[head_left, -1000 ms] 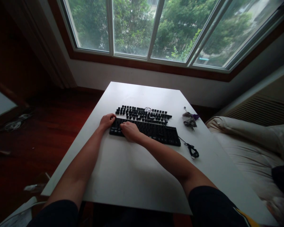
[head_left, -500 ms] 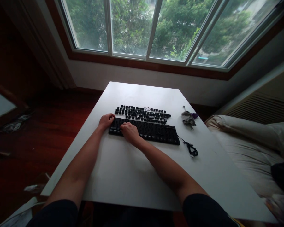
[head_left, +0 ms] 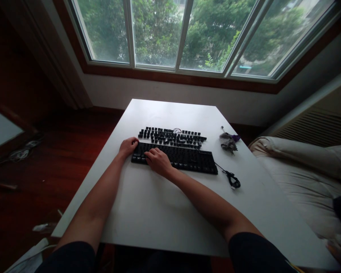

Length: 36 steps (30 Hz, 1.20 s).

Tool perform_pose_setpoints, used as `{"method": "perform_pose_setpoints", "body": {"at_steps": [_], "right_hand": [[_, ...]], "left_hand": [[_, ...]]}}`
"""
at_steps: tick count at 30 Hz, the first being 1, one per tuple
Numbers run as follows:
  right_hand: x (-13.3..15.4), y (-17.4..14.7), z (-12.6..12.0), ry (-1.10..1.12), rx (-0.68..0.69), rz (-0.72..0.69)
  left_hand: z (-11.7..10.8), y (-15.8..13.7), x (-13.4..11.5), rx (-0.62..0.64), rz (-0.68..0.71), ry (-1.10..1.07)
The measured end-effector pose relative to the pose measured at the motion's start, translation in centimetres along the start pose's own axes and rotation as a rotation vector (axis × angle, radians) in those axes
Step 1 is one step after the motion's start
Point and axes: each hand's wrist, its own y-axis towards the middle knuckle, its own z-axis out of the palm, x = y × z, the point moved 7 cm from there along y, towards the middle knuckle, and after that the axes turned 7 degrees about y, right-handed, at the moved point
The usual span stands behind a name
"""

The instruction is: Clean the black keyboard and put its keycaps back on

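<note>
A black keyboard lies flat on the white table. My left hand is closed on its upper left corner, with curled fingertips at the edge. Over the left part of the keyboard rests my right hand, its fingers bent and drawn together down at the keys. Whatever is between those fingertips is hidden. Just beyond the keyboard, loose black keycaps are laid out in rows. A thin pale ring-shaped thing lies among them.
A coiled black cable runs from the keyboard's right side. Farther right is a grey fluffy thing with a purple part. The white table stands before a window, and a pale sofa is on the right.
My right hand has shifted very slightly over the keys, its fingers a little less tucked. The whole view has moved slightly. My left hand stays at the keyboard's corner.
</note>
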Motion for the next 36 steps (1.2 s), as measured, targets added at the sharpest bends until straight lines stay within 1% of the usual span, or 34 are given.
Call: {"method": "perform_pose_setpoints", "body": {"at_steps": [2,4,7,13,19,24,31,36], "right_hand": [[0.0,-0.6,0.4,0.014,-0.022,-0.081],[-0.2,-1.1,0.7,0.039,-0.066,-0.118],[-0.4,-1.4,0.7,0.057,-0.124,-0.117],[0.0,-1.3,0.6,0.053,-0.144,-0.137],[0.8,-1.1,1.1,0.059,-0.130,-0.146],[1.8,-1.2,1.6,0.048,-0.086,-0.215],[1.8,-1.5,2.7,0.024,-0.029,-0.304],[2.1,-1.6,2.9,0.044,-0.025,-0.311]], "left_hand": [[0.1,0.1,0.1,-0.006,0.002,-0.002],[0.3,0.2,0.3,-0.011,0.008,-0.002],[0.4,0.2,0.4,-0.013,0.020,-0.007],[0.4,0.2,0.3,-0.011,0.025,-0.018],[0.4,0.3,0.4,-0.020,0.026,-0.014],[0.5,0.3,0.5,-0.026,0.031,-0.016],[0.3,0.2,0.4,-0.017,0.024,-0.019],[0.1,0.1,0.2,-0.014,0.022,-0.014]]}}
